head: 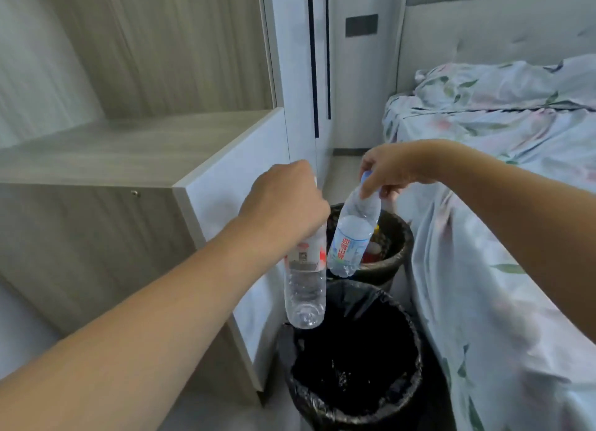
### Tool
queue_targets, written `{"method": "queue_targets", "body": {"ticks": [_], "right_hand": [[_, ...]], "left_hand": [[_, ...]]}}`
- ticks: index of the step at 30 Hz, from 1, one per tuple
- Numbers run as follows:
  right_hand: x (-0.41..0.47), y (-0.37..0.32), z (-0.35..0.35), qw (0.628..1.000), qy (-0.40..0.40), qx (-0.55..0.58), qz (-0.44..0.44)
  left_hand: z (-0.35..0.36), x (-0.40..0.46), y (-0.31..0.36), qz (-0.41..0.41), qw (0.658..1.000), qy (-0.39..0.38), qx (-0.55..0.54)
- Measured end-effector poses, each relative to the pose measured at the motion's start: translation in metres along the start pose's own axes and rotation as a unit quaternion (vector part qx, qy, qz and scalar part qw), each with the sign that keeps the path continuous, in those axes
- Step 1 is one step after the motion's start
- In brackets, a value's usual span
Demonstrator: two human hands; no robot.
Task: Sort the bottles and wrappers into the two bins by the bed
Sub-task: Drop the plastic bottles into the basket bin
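Head view. Nearest the camera, the left forearm [129,343] reaches in from the lower left toward the near bin [416,359]. This bin, lined with a black bag, stands on the floor between the bed [503,269] on its right and a wood-grain cabinet [96,159] on its left; its inside looks dark, and what it holds cannot be told.

The left hand [283,205] is above the near bin, toward its left rim. Its grip is curled round the upper part of a clear bottle [304,295] with a red-and-white label. That bottle hangs neck-up, and its base is level with the bin's left rim in the picture; whether it touches the rim cannot be told.

The right hand [390,169] is above and beyond the near bin. Its grip pinches the neck of a second bottle [351,240], just below a blue cap [366,174]. This bottle has a blue-and-white label and hangs slightly tilted in front of the far bin [400,237].

The far bin stands just behind the near bin, also beside the bed. Red and yellow items lie inside it, too blurred to name.

Floral bedding [516,114] covers the bed and drapes down its side next to both bins.
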State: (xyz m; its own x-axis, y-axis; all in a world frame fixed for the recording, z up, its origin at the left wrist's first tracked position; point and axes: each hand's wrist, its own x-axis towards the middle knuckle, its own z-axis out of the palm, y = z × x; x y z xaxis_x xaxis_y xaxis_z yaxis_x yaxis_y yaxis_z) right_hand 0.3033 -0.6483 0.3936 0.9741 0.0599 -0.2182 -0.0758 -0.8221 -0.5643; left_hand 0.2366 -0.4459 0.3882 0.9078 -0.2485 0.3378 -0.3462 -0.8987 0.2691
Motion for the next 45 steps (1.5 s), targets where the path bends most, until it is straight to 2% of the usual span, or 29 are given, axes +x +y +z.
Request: {"method": "queue_targets", "body": {"ticks": [4, 7, 10, 14, 22, 26, 36, 45], "right_hand": [[0.035, 0.034, -0.004, 0.995, 0.091, -0.037, -0.014], [0.057, 0.054, 0.014, 0.989, 0.114, -0.085, -0.031], [0.085, 0.081, 0.032, 0.985, 0.116, -0.124, -0.039], [0.115, 0.118, 0.051, 0.987, 0.077, -0.142, -0.022], [0.155, 0.156, 0.065, 0.986, 0.054, -0.156, 0.007], [0.16, 0.163, 0.072, 0.986, 0.016, -0.163, 0.03], [0.163, 0.169, 0.094, 0.958, -0.001, -0.285, 0.041], [0.163, 0.176, 0.105, 0.941, -0.037, -0.33, 0.066]], "left_hand": [[0.031, 0.053, 0.004, -0.011, 0.995, 0.095, -0.041], [0.062, 0.084, 0.007, -0.024, 0.993, 0.097, -0.071], [0.099, 0.111, 0.013, -0.017, 0.995, 0.057, -0.077], [0.151, 0.142, 0.011, -0.014, 0.999, -0.002, -0.052], [0.237, 0.189, -0.015, -0.084, 0.989, -0.123, -0.019], [0.274, 0.199, -0.03, -0.082, 0.979, -0.185, -0.003], [0.316, 0.205, -0.045, -0.033, 0.974, -0.217, 0.052], [0.35, 0.187, -0.057, -0.022, 0.959, -0.268, 0.089]]}}
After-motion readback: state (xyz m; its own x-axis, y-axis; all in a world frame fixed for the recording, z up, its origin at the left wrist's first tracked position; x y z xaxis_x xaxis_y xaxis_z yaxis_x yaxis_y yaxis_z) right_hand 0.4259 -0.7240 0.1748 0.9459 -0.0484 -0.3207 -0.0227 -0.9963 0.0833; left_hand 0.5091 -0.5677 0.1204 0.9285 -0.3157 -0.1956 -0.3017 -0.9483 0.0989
